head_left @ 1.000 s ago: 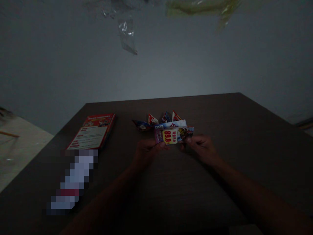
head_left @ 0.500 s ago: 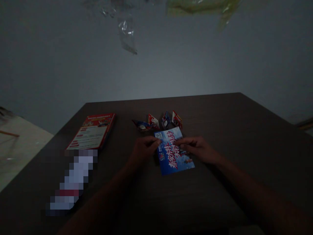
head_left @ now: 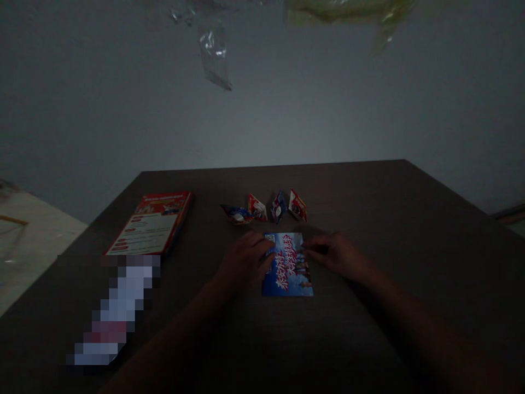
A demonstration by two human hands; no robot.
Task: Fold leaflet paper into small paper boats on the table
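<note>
A blue printed leaflet (head_left: pixel 289 276) with large red-and-white lettering lies flat or nearly flat on the table in front of me. My left hand (head_left: pixel 248 257) grips its left edge, with bent fingers covering part of the printed corner. At the opposite edge, my right hand (head_left: pixel 338 254) pinches the upper right side between thumb and forefinger. Just beyond the leaflet stand several small folded paper pieces: a blue one (head_left: pixel 238 214), a red-and-white one (head_left: pixel 257 208), another blue one (head_left: pixel 278 208) and another red one (head_left: pixel 297 206).
A stack of red-and-white leaflets (head_left: pixel 150 224) lies on the left of the dark table (head_left: pixel 353 191). Nearer me is a pixelated, pale long object (head_left: pixel 123 306). Behind the table rises a grey wall (head_left: pixel 307 109) with clear plastic (head_left: pixel 215 57) hanging on it.
The leaflet has come down towards me, away from the folded pieces, and turned straighter. My left hand has shifted further over its left edge; my right hand stays at the right edge.
</note>
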